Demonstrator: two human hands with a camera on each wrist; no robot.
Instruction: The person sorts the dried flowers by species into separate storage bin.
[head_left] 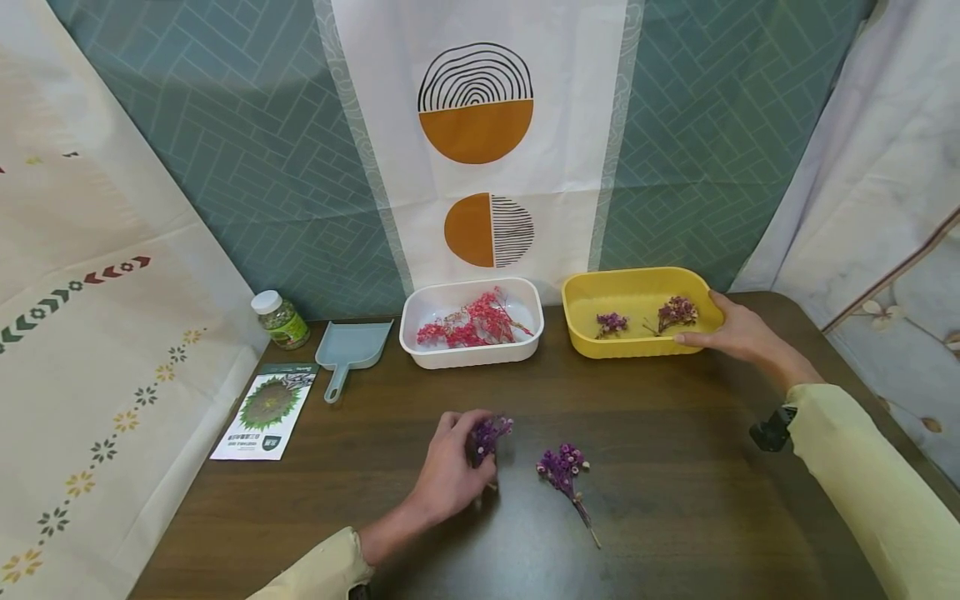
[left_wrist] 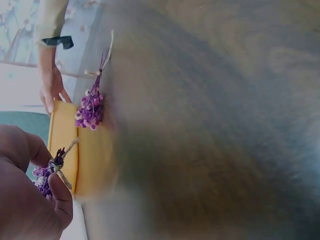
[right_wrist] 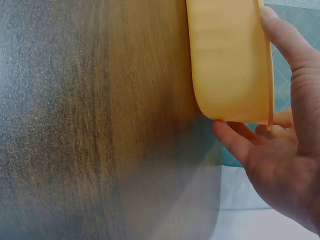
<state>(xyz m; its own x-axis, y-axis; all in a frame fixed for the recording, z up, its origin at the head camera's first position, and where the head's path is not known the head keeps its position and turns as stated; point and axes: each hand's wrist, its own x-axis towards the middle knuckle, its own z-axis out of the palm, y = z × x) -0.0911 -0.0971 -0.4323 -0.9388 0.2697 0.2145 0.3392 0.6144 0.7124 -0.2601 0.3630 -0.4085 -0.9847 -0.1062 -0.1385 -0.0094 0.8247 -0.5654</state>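
Note:
My left hand (head_left: 456, 463) pinches a small bunch of purple dried flowers (head_left: 491, 437) just above the table. In the left wrist view, twine (left_wrist: 56, 167) is tied round its stems. A second purple bunch (head_left: 562, 470) lies on the table to the right of that hand. At the back right, my right hand (head_left: 738, 327) grips the right end of a yellow tray (head_left: 600, 346). Its thumb (right_wrist: 287, 37) lies on the rim and its fingers reach the end wall. Inside the tray are a small purple bunch (head_left: 612, 323) and a larger purplish bunch (head_left: 677, 312).
Left of the yellow tray stands a white tray (head_left: 472, 360) with pink-red dried flowers (head_left: 483, 319). Farther left are a grey-blue dustpan (head_left: 352, 346), a white-lidded jar (head_left: 285, 321) and a packet with a sunflower picture (head_left: 268, 412). Curtains hang behind the wooden table (head_left: 667, 467).

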